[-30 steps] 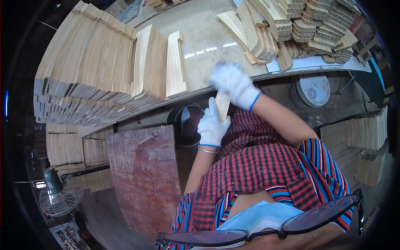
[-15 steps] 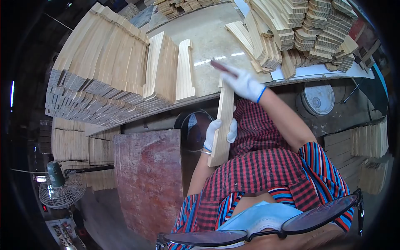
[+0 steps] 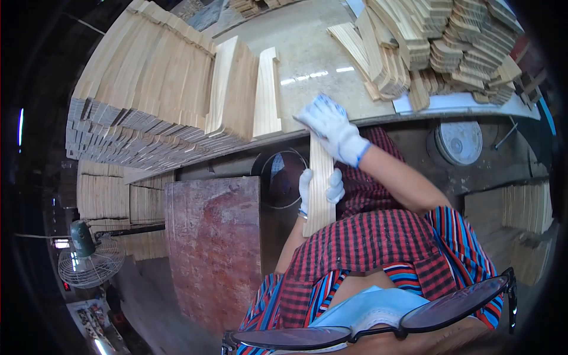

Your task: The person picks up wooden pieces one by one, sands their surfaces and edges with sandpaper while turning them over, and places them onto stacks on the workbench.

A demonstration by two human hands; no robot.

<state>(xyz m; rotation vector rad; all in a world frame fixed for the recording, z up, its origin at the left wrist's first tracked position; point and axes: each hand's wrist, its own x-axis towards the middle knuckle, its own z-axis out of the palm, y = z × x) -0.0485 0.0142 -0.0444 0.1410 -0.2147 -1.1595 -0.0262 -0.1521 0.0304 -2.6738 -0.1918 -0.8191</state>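
A pale wooden slat (image 3: 320, 195) slants up from my lap toward the bench edge. My left hand (image 3: 306, 192), in a white glove, is wrapped round its lower half, thumb on one side and fingers on the other. At the slat's upper end is my gloved right hand (image 3: 336, 130), closed and pressed down over it. Under that hand only a thin dark edge of the sandpaper (image 3: 303, 123) shows; the rest is hidden by the glove.
On the bench (image 3: 296, 44), a long row of stacked wooden pieces (image 3: 148, 71) stands left, one separate piece (image 3: 268, 94) beside it. Another pile (image 3: 438, 47) is at right. Below are a reddish board (image 3: 216, 248), a dark bucket (image 3: 284, 177), a white bucket (image 3: 458, 143) and a fan (image 3: 89, 260).
My right hand has turned over and come down onto the slat's upper end, bringing the sandpaper with it. The slat has rolled in my left hand, showing a wider face.
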